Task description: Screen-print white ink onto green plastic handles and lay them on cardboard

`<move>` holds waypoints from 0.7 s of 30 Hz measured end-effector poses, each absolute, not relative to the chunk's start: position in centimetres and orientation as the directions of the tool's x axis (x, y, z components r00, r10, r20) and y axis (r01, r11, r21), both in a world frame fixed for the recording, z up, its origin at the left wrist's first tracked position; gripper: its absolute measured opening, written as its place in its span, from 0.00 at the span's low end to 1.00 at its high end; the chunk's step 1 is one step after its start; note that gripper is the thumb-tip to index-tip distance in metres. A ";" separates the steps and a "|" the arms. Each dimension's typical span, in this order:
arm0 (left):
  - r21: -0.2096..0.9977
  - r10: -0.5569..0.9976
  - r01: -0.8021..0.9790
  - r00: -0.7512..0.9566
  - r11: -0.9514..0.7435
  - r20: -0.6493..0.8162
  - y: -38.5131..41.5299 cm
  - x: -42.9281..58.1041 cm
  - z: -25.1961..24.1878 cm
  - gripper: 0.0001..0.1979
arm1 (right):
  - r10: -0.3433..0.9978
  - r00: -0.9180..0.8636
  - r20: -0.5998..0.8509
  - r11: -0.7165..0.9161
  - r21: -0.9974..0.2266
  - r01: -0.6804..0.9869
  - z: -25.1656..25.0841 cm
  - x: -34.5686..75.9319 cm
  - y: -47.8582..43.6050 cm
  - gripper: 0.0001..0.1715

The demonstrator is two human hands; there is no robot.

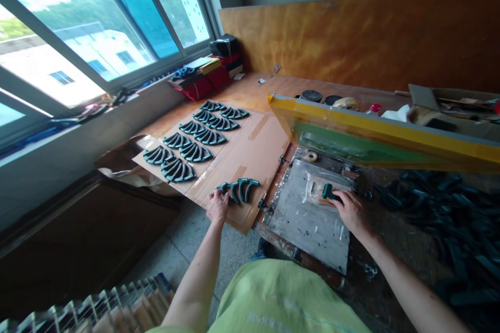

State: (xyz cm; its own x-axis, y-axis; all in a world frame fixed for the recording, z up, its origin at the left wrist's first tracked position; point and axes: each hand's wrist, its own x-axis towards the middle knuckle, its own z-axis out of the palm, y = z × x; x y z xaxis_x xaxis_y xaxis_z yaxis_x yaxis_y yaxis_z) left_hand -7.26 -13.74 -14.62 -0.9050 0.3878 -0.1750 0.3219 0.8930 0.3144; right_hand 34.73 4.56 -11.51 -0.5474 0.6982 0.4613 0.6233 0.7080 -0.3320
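Note:
My left hand is closed on the end of a dark green curved piece, at the near edge of a cardboard sheet. Beside it, several like pieces form a short row. My right hand pinches another dark green piece, its wider end facing left. This piece is over a small tape-covered block on a grey metal plate; whether it touches the block I cannot tell. Fan-shaped groups of the same pieces cover the sheet's left side.
A yellow-edged screen frame is tilted up behind the plate. A dark heap of loose pieces lies at the right. A tape roll sits at the plate's far end. An open cardboard box stands at back right, windows at left.

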 end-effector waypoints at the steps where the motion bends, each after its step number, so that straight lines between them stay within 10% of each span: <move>1: 0.313 0.401 0.334 -0.898 0.889 -0.179 -13.7 -7.4 -14.7 0.21 | 0.699 -0.552 0.454 0.708 -0.334 0.622 -11.6 34.7 4.6 0.14; 21: 0.266 0.538 0.484 -0.821 0.833 -0.190 -14.7 -7.5 -14.6 0.19 | 0.694 -0.568 0.441 0.712 -0.308 0.631 -12.1 34.4 4.7 0.16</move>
